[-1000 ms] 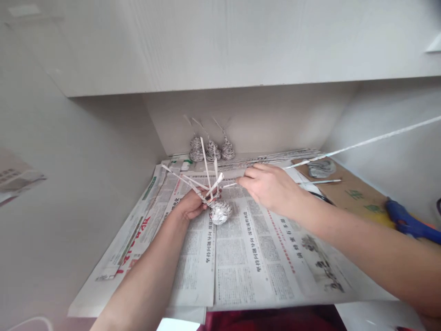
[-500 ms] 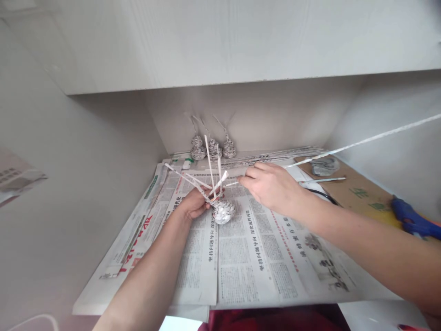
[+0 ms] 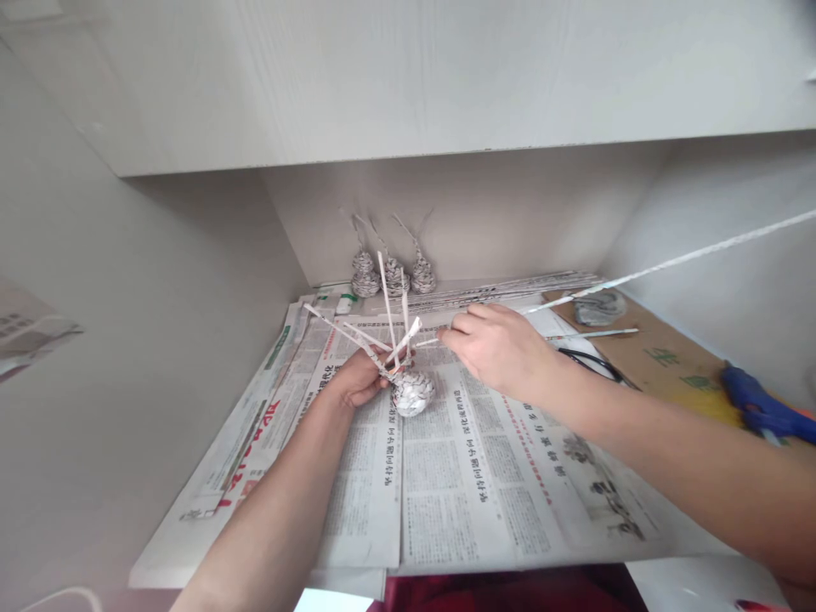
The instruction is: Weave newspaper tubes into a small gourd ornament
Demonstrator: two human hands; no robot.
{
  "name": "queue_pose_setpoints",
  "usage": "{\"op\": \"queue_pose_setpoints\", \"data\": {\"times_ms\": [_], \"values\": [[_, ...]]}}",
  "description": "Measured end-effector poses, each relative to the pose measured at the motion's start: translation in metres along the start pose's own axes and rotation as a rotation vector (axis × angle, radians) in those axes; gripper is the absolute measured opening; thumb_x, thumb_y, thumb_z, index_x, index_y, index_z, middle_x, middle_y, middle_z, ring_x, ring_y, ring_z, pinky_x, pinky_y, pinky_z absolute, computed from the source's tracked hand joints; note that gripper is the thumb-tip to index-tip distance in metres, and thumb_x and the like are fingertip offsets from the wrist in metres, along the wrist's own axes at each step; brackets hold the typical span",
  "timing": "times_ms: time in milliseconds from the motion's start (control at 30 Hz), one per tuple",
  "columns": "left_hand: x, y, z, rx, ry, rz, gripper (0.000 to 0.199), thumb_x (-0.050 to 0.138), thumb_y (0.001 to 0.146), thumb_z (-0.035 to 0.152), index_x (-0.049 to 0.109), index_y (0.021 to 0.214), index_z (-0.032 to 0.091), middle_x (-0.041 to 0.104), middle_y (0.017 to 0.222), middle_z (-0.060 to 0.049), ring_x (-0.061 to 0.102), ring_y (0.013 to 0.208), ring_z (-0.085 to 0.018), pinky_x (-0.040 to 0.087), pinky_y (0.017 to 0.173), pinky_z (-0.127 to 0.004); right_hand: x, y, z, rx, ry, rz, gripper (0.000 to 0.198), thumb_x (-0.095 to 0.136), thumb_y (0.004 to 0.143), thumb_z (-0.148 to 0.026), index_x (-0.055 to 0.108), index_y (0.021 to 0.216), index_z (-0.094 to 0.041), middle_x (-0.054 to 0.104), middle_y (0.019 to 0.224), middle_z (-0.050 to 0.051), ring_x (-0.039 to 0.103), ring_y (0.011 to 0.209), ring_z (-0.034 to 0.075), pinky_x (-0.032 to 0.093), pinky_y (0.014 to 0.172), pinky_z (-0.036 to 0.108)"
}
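My left hand (image 3: 365,376) is closed around the neck of a small woven paper gourd (image 3: 414,393), tilted so its round base faces me. Several rolled paper strips (image 3: 387,297) fan out from its open end, up and to the left. My right hand (image 3: 488,344), to the right of the gourd, pinches a rolled paper strip (image 3: 428,342) that runs from the weave into the fingers. A long paper tube (image 3: 669,262) rises from behind the right hand toward the upper right. Another strip (image 3: 599,334) sticks out below it. The left fingertips are partly hidden behind the strips.
Three finished-looking woven gourds (image 3: 393,276) stand at the back wall beside a bundle of paper rolls (image 3: 503,291). Newspaper (image 3: 439,476) covers the table. A blue glue gun (image 3: 758,404), cardboard (image 3: 643,353), a grey bundle (image 3: 599,308) and a black cable (image 3: 592,364) lie right. A shelf (image 3: 408,85) overhangs.
Almost nothing differs. The view has shifted slightly, and more of the black cable shows beside my right wrist. Both hands keep the same hold.
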State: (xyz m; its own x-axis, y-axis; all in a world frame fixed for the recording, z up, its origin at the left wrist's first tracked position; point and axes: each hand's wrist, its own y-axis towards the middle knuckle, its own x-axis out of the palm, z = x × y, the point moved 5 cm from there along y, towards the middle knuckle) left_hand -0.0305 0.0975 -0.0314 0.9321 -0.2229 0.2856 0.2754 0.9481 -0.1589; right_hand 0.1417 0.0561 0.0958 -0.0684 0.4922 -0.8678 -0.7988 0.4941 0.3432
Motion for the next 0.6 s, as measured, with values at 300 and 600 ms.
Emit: {"op": "queue_pose_setpoints", "data": {"times_ms": [300,600], "values": [[0.003,-0.002,0.001,-0.004,0.011,0.023,0.030,0.076,0.067,0.035,0.066,0.071,0.007,0.054,0.055,0.001,0.040,0.041,-0.002,0.024,0.031,-0.012,0.005,-0.002,-0.002,-0.002,-0.012,0.011,0.015,0.052,0.085,-0.010,0.065,0.084,-0.017,0.061,0.077,0.006,0.048,0.077,0.020,0.030,0.067,0.033],[0.009,-0.006,0.005,0.007,0.051,0.064,0.028,0.076,0.065,0.034,0.065,0.068,0.008,0.054,0.052,0.001,0.040,0.041,-0.003,0.024,0.031,-0.013,0.008,0.004,-0.010,-0.004,-0.043,-0.010,0.016,0.053,0.080,-0.005,0.065,0.083,-0.015,0.065,0.080,0.007,0.053,0.079,0.022,0.035,0.068,0.034]]}}
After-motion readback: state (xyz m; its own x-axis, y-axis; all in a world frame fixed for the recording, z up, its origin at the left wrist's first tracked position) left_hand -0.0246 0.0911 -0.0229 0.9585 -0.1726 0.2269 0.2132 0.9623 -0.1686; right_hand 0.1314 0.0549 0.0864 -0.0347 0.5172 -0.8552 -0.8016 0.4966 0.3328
